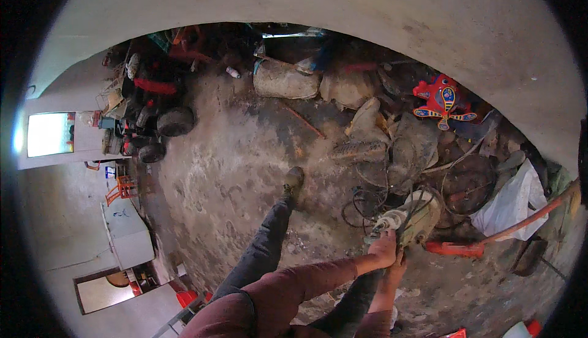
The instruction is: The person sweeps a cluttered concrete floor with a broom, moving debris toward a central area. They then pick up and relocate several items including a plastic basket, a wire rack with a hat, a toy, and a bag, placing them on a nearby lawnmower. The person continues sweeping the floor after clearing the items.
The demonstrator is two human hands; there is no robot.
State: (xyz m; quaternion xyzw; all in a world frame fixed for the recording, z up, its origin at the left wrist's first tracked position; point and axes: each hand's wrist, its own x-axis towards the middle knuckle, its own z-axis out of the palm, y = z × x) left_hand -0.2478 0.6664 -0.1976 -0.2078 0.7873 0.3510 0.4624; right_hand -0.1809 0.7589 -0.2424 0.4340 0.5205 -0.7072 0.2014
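A dirty, pale yellow cylindrical machine (423, 216), like an electric pump or motor, lies tilted before me to the right. At its near end is a ridged grey-white fitting (389, 221). My left hand (383, 250) grips that near end. My right hand (397, 264) is just below and beside it, also on the machine, its fingers partly hidden. A dark cable (363, 200) lies in loops beside the machine and runs over it. Whether the machine rests fully on the floor cannot be told.
Grimy sacks (287, 80) and a red toy with propeller blades (444, 101) line the wall. Right of the machine are a white plastic bag (514, 205) and a red-orange tool with a long handle (455, 248). A thin rod (303, 122) lies ahead; a wheeled machine (174, 121) stands left.
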